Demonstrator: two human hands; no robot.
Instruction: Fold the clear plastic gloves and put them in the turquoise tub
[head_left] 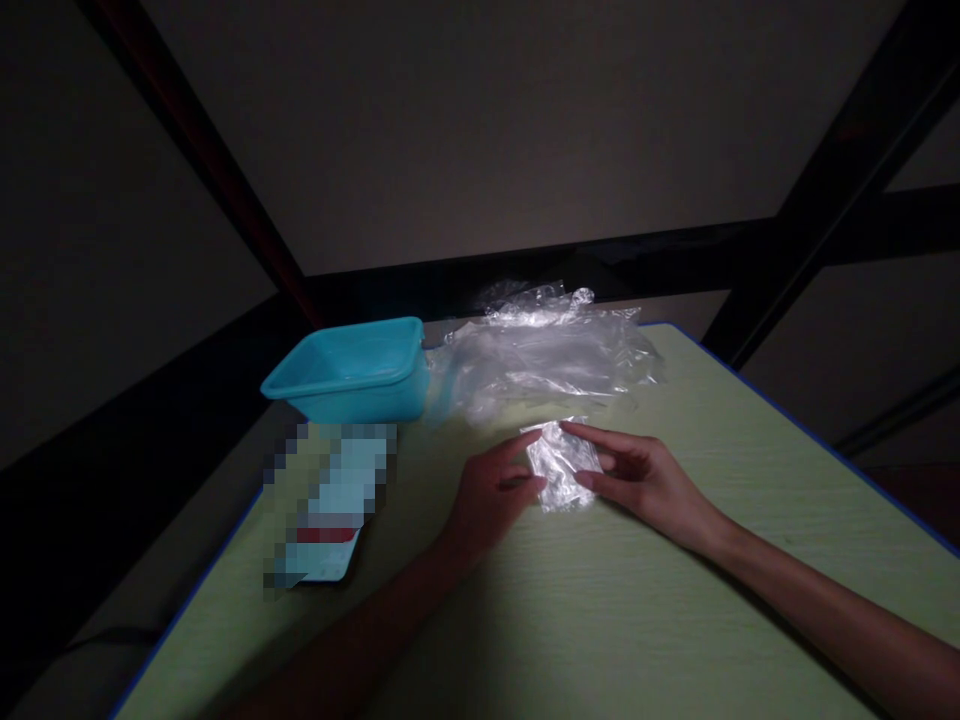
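Observation:
A small, folded clear plastic bag (561, 468) lies over the green tabletop, shiny and creased. My left hand (491, 490) grips its left edge, thumb and index finger at the plastic. On the opposite side, my right hand (637, 475) has its index finger at the top edge and its thumb on the front of the bag. Just beyond both hands spreads a loose pile of clear plastic bags (540, 360). Whether anything is inside the folded bag I cannot tell.
A turquoise plastic basin (352, 400) stands at the back left, touching or close to the bag pile. In front of it lies a flat pale-blue object (341, 500), partly blurred out. The green table (675, 620) has a blue edge, with dark frame bars and a wall behind.

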